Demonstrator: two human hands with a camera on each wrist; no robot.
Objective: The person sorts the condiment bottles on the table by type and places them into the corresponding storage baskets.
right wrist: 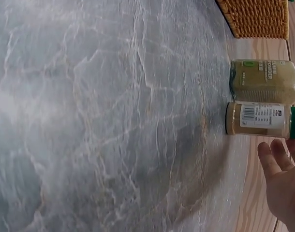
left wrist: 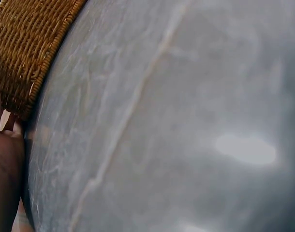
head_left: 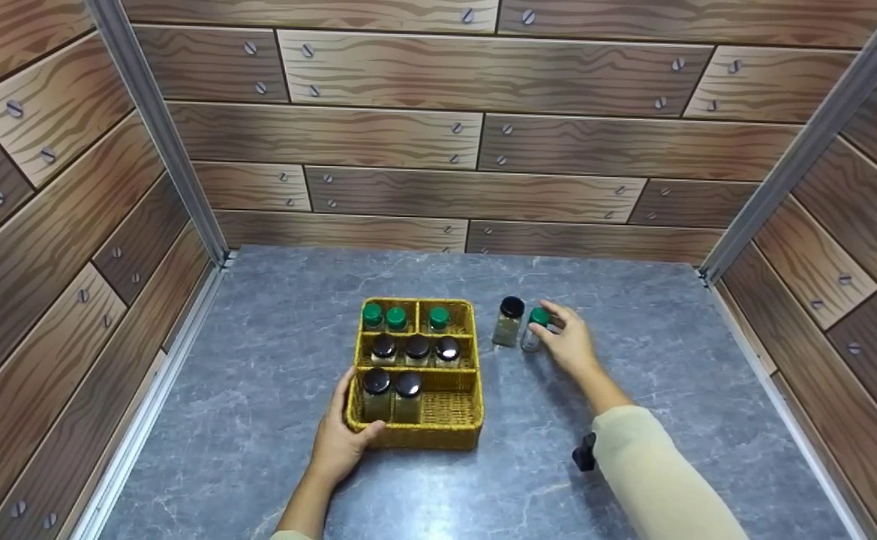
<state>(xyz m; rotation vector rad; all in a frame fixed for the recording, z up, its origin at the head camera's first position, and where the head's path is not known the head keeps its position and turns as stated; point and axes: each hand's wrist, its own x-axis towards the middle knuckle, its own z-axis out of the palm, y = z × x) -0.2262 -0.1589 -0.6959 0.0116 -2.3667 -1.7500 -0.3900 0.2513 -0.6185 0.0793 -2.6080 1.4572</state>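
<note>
My left hand [head_left: 337,442] grips the front left corner of a yellow-brown wicker basket [head_left: 430,436], its thumb at the front rim and its fingers along the left side. Right of the basket, my right hand [head_left: 572,345] pinches the green cap of a small spice jar [head_left: 533,339] between thumb and index finger. That jar stands upright, a barcode label facing the right wrist camera, while the other fingers [right wrist: 269,162] spread beside it. Close on its left is a taller, black-capped jar of cumin powder [right wrist: 266,81].
Dividers split the basket into compartments. Green-capped jars [head_left: 396,318] stand in the back ones, black-capped jars [head_left: 417,349] in the middle row, and two taller black-capped jars [head_left: 408,401] at front left. Wood-patterned walls [head_left: 378,135] enclose the grey marbled table [head_left: 258,390] at back and sides.
</note>
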